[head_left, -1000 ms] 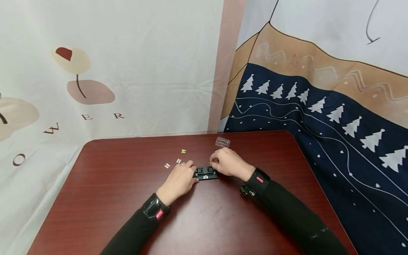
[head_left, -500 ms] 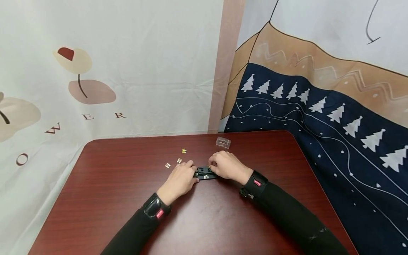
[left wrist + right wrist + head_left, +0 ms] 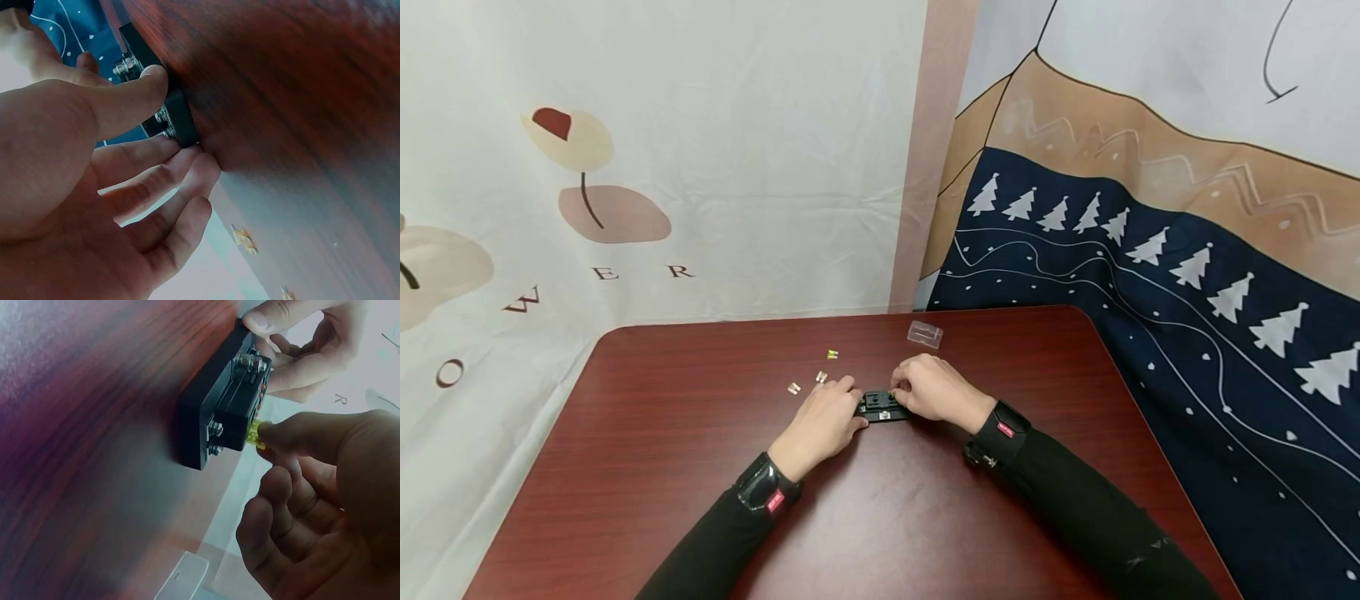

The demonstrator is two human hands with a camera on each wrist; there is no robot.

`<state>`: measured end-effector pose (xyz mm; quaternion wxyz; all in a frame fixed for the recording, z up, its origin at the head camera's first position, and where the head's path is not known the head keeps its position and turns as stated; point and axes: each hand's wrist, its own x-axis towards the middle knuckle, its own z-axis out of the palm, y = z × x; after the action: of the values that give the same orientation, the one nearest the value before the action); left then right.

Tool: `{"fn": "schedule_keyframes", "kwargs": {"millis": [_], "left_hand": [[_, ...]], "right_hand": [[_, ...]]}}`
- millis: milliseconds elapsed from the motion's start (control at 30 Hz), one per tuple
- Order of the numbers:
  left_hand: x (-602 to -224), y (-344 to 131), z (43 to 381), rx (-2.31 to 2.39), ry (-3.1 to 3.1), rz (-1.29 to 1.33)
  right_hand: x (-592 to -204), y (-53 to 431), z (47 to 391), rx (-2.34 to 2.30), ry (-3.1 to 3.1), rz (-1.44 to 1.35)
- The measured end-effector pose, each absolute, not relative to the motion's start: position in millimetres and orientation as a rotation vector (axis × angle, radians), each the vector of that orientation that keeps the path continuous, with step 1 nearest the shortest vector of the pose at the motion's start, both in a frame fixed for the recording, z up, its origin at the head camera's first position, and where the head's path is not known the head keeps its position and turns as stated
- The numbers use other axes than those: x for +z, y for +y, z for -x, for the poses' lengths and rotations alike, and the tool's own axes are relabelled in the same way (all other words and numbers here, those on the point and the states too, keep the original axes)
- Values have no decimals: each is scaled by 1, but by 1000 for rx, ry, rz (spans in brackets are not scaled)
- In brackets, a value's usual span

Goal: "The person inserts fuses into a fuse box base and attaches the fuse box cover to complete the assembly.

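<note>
A small black fuse block (image 3: 880, 403) with metal screw terminals lies on the table between my hands. My left hand (image 3: 823, 421) grips its left end, with the thumb (image 3: 156, 81) along the near side and the fingers at the end and far side. Between thumb and forefinger, my right hand (image 3: 936, 390) pinches a yellow blade fuse (image 3: 254, 432). That fuse stands at the top face of the block, near its right end, its lower part hidden by the slot edge. The other right fingers curl loosely beside the block.
Behind my left hand lie several loose blade fuses: a yellow one (image 3: 832, 354) and two clear-looking ones, one (image 3: 793, 388) farther left. A clear plastic cover (image 3: 925, 334) sits near the back edge of the reddish-brown table (image 3: 700, 367), with printed cloth hanging behind.
My right hand has shifted slightly left and toward me, bringing the yellow fuse onto the block's right end. My left hand keeps its place on the block.
</note>
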<state>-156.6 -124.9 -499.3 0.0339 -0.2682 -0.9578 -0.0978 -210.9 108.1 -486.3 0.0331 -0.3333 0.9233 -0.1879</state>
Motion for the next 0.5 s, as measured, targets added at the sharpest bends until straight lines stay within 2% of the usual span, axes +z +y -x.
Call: {"fn": "schedule_keyframes", "kwargs": {"millis": [500], "left_hand": [[-498,-125,157,-304,-2952,826]], "right_hand": [[-486,108,217,-632,2764,976]]}}
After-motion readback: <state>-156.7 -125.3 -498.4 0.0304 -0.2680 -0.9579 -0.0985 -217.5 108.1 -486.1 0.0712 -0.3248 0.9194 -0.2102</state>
